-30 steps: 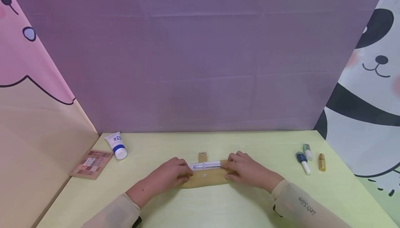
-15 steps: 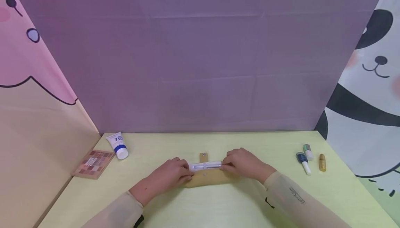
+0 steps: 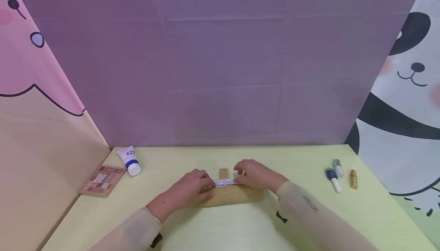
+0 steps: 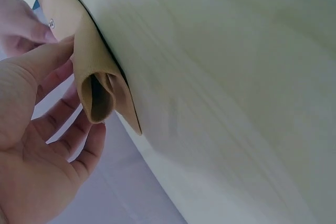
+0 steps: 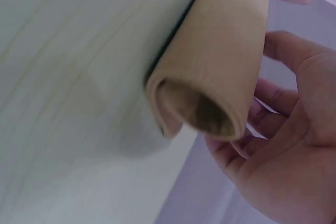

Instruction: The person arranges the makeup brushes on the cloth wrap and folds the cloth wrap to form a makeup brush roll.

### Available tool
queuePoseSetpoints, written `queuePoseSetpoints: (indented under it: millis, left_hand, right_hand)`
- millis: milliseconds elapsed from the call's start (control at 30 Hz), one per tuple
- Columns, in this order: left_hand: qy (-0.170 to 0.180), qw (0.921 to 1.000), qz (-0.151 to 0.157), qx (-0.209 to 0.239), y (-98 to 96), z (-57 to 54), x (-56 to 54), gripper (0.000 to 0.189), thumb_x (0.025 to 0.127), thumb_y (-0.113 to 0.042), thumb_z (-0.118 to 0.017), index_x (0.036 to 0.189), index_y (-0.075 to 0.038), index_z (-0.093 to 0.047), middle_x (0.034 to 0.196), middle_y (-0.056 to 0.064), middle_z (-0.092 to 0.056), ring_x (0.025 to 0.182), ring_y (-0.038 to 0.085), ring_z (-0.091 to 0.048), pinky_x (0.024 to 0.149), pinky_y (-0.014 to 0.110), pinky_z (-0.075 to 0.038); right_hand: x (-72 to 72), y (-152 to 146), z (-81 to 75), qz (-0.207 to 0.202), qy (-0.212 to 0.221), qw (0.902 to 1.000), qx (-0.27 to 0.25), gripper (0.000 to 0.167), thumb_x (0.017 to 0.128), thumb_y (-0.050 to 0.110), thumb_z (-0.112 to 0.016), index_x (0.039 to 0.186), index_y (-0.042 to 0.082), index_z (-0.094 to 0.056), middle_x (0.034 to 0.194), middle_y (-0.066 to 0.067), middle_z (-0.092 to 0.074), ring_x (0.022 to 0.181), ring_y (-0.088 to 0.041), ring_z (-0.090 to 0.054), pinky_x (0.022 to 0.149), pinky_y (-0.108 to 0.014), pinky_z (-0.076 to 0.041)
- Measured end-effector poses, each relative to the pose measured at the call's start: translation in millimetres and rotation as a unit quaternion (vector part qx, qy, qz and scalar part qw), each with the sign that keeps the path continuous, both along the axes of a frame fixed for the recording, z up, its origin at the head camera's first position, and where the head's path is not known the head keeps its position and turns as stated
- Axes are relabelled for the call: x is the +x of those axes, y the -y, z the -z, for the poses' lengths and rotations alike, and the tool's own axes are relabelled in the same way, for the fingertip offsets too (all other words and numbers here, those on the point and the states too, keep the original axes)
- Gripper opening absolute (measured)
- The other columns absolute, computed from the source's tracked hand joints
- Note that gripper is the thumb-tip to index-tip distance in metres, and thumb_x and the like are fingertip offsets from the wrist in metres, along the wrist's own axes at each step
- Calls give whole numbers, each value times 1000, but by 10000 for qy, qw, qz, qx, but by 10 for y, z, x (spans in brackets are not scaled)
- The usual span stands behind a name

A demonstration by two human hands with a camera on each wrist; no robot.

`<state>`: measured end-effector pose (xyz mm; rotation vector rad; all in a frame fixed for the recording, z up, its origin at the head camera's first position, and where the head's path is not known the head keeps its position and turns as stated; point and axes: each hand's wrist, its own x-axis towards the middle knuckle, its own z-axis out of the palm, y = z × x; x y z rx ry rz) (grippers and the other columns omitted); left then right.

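Note:
A tan leather-like roll-up pouch [image 3: 237,196] lies in the middle of the table in the head view, its near part folded over. Slim white sticks [image 3: 225,182] show along its far edge under a small loop. Behind them a strap [image 3: 224,173] with a metal snap points away. My left hand [image 3: 187,190] pinches the pouch's left part, thumb on the front, fingers behind. Toward the right of centre, my right hand [image 3: 258,174] has its thumb at the pouch's edge and its forefinger lifted apart. The rolled pouch's hollow right end [image 5: 199,108] shows in the right wrist view.
At the left stand-off lie a white tube [image 3: 131,162] with a blue band and an eyeshadow palette [image 3: 102,181]. On the right are a dark blue nail polish bottle [image 3: 332,174], a small green-and-white bottle [image 3: 338,167] and a gold tube [image 3: 353,179]. A purple cloth [image 3: 220,71] hangs behind.
My right hand has slid left from the pouch's right end toward its middle, and its fingers have lifted. My left hand has shifted slightly right, still on the pouch.

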<state>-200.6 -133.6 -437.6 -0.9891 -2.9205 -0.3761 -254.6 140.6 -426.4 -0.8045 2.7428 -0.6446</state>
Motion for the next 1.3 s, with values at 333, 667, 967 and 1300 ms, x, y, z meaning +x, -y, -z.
queuePoseSetpoints:
  millis: [333, 667, 967, 1300]
  left_hand:
    - [-502, 9972, 477, -276, -7, -7, 35, 22, 99, -22, -77, 119, -12, -82, 105, -1, -76, 93, 16, -65, 82, 30, -56]
    - [-440, 9971, 542, -313, -2, -14, 57, 23, 99, -21, -77, 120, -12, -83, 104, 0, -77, 89, 15, -64, 78, 26, -54]
    - [-568, 9953, 670, -417, -34, 9, 47, 24, 100, -20, -77, 122, -13, -82, 102, 2, -77, 83, 13, -61, 73, 22, -51]
    - [-687, 9958, 327, -510, -58, 41, 74, 23, 99, -24, -78, 121, -19, -83, 99, -2, -69, 78, 11, -51, 67, 21, -38]
  right_hand:
    - [-206, 187, -18, 639, 1468, 9821, -996, 46, 103, 25, -67, 141, -1, -65, 135, -10, -74, 119, -23, -72, 109, -44, -57]
    - [-264, 399, 66, 969, 2018, 9619, -1568, 17, 101, 15, -66, 98, 3, -77, 76, 0, -63, 72, -11, -56, 66, -22, -45]
    - [-278, 362, 157, 1310, 1949, 9549, -1817, 18, 103, 18, -69, 113, 6, -79, 99, -6, -77, 84, -14, -71, 76, -26, -60]
    - [-195, 222, 62, 1038, 2046, 9475, -2227, 19, 101, 24, -74, 112, 10, -80, 101, -4, -80, 92, -14, -76, 90, -33, -64]
